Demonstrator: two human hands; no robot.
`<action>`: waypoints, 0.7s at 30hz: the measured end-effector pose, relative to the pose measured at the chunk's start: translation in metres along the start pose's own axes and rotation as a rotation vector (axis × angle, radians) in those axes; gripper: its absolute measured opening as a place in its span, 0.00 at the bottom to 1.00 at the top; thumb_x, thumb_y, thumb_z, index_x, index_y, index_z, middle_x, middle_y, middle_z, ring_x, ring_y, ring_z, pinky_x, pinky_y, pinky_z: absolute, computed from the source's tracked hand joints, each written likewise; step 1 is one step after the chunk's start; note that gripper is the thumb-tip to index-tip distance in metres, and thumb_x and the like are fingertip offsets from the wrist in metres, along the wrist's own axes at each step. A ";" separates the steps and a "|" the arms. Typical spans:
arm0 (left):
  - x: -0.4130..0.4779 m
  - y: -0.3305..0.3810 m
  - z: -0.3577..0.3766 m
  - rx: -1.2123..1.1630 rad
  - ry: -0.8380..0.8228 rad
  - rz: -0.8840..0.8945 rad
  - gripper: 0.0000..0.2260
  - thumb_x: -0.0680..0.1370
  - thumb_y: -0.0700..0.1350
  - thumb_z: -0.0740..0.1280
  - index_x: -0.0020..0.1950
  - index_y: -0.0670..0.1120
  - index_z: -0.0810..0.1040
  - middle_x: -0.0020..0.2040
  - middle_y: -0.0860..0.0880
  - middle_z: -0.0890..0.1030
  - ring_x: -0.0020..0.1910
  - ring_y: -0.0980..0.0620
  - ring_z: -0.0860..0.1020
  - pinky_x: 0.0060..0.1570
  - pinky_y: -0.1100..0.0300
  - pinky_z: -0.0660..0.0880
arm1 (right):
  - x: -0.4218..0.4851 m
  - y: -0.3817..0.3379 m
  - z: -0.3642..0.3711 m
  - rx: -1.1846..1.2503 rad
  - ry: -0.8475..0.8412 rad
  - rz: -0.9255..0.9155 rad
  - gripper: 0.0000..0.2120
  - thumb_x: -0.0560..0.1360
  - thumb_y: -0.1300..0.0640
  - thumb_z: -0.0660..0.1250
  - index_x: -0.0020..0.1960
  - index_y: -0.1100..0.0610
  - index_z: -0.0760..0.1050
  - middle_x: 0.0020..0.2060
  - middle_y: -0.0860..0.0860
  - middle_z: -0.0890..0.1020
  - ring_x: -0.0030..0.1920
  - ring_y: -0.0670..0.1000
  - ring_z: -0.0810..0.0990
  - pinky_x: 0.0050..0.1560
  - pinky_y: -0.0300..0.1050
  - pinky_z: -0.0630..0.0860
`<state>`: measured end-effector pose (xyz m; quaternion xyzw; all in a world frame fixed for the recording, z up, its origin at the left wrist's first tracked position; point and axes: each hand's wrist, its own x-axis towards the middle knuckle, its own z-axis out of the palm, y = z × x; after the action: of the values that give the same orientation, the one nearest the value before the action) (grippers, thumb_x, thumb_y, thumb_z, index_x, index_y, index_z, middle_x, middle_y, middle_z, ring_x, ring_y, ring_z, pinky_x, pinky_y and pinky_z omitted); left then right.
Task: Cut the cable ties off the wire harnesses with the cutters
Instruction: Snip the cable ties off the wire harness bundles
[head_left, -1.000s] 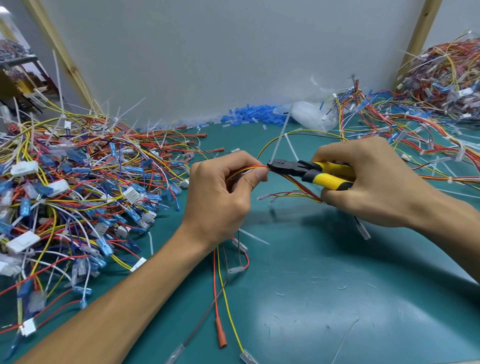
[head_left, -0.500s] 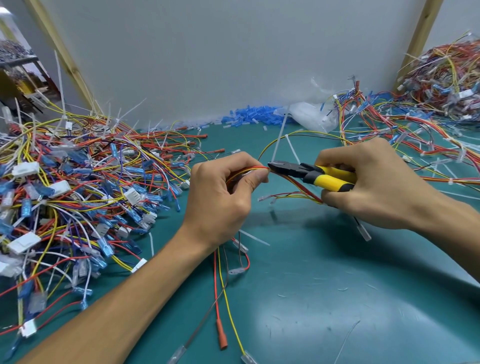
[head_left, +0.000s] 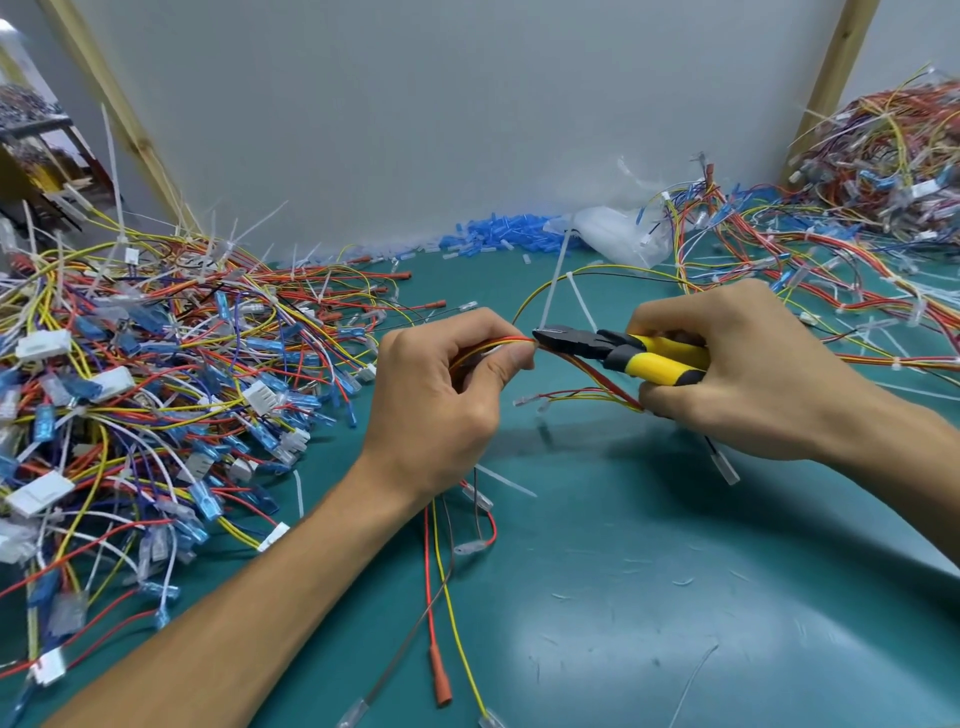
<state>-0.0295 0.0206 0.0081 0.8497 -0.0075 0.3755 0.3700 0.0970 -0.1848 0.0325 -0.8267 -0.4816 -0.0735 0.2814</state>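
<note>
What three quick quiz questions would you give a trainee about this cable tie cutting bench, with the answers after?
1. True or false: the right hand grips the yellow-handled cutters.
2. Where is the cutters' tip? A, at the white cable tie, right beside the left hand; B, lying flat on the mat; C, inside a plastic bag.
3. Fill in: the left hand pinches a wire harness, and the big pile of harnesses lies to its ____.
Key: 1 true; 2 A; 3 left.
</note>
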 end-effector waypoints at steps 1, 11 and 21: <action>0.000 0.000 0.000 -0.002 -0.003 -0.006 0.07 0.78 0.42 0.72 0.40 0.45 0.84 0.31 0.55 0.78 0.31 0.55 0.75 0.34 0.67 0.67 | 0.000 0.000 0.000 0.011 -0.008 0.000 0.08 0.63 0.51 0.68 0.35 0.55 0.75 0.26 0.54 0.70 0.29 0.49 0.60 0.29 0.43 0.56; 0.000 0.001 0.000 0.007 0.000 -0.015 0.07 0.77 0.42 0.72 0.40 0.44 0.84 0.31 0.54 0.78 0.31 0.55 0.74 0.34 0.66 0.67 | -0.001 -0.001 -0.001 0.002 0.009 -0.006 0.06 0.63 0.51 0.68 0.35 0.53 0.76 0.25 0.53 0.70 0.29 0.49 0.61 0.29 0.44 0.57; -0.001 0.002 0.000 0.033 -0.001 0.010 0.06 0.77 0.38 0.73 0.40 0.44 0.84 0.31 0.57 0.78 0.32 0.58 0.76 0.35 0.72 0.66 | -0.001 0.000 -0.002 -0.064 0.003 -0.022 0.08 0.65 0.50 0.68 0.37 0.54 0.75 0.27 0.54 0.69 0.32 0.55 0.63 0.29 0.52 0.64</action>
<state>-0.0306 0.0191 0.0087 0.8559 -0.0060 0.3769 0.3540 0.0971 -0.1866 0.0339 -0.8299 -0.4876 -0.0932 0.2547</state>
